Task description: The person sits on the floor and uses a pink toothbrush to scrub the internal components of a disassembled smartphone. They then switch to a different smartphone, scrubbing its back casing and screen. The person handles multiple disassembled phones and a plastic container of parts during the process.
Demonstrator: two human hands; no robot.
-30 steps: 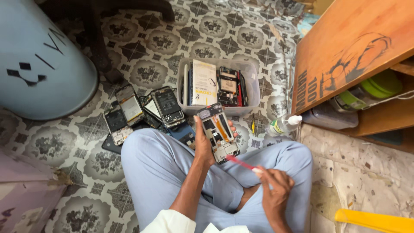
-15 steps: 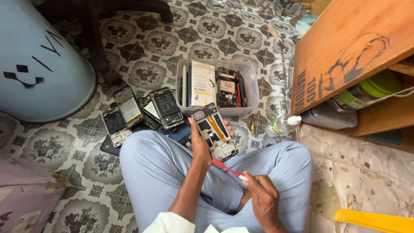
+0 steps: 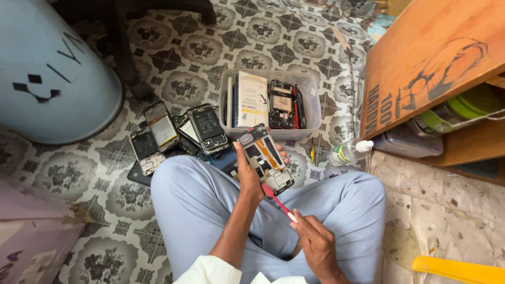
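An opened phone point(image 3: 264, 159) with its back cover off is held up over the lap in the left hand point(image 3: 250, 176), the thumb along one long edge and the fingertips curled round the other. A red toothbrush point(image 3: 279, 202) is pinched near the end of its handle by the right hand point(image 3: 315, 244), thumb and fingers pressed together, and its head is laid against the lower end of the phone. The step in hand is judged to be brushing the exposed inside clean. For the next stroke a light, short sweep seems called for, with the phone kept steady. More stripped phones point(image 3: 176, 131) are fanned out on the patterned floor point(image 3: 194, 52) just past the knees. Beyond them a clear plastic bin point(image 3: 310, 113) of parts is set, and a small bottle point(image 3: 348, 152) lies beside it. Nothing is seen between brush and phone.
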